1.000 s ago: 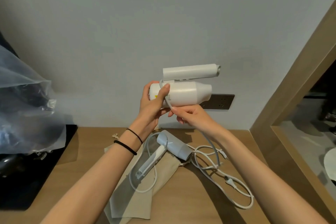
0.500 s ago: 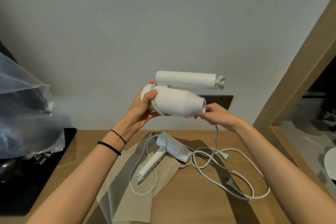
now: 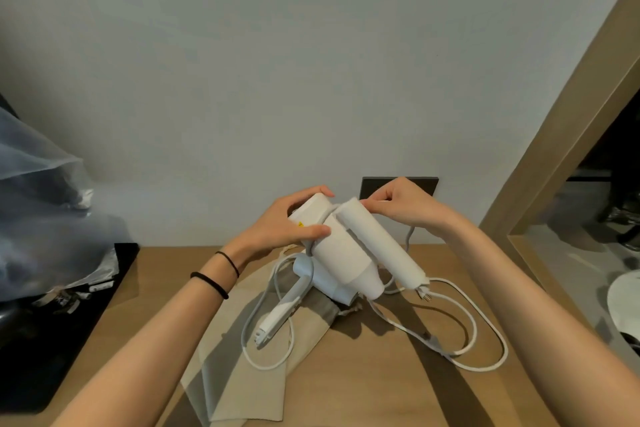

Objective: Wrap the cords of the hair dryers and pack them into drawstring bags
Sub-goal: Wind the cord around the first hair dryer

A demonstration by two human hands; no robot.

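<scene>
Fingers (image 3: 313, 229) of the left hand (image 3: 277, 222) are curled round the rear of the held hair dryer (image 3: 343, 253), which is raised over the worktop (image 3: 381, 392) with its handle folded against the body. Fingers (image 3: 374, 210) of the right hand (image 3: 408, 208) pinch its cord (image 3: 410, 236) at the hinge end of that handle.

Wrapping looks barely begun. A strand crosses the body just beside the left thumb, while most of the cord lies in loose loops (image 3: 498, 340) below and to the right of the held dryer. Directly beneath it lies a second hair dryer (image 3: 298, 291), handle unfolded and cord unwound, on beige drawstring bags (image 3: 242, 374). Nothing is bagged yet, so both wraps and both packings appear to remain.

How many turns sit on the body is hidden by the hands and handle. Which loops belong to which dryer is hard to untangle, and how many bags are in the stack cannot be told.
</scene>
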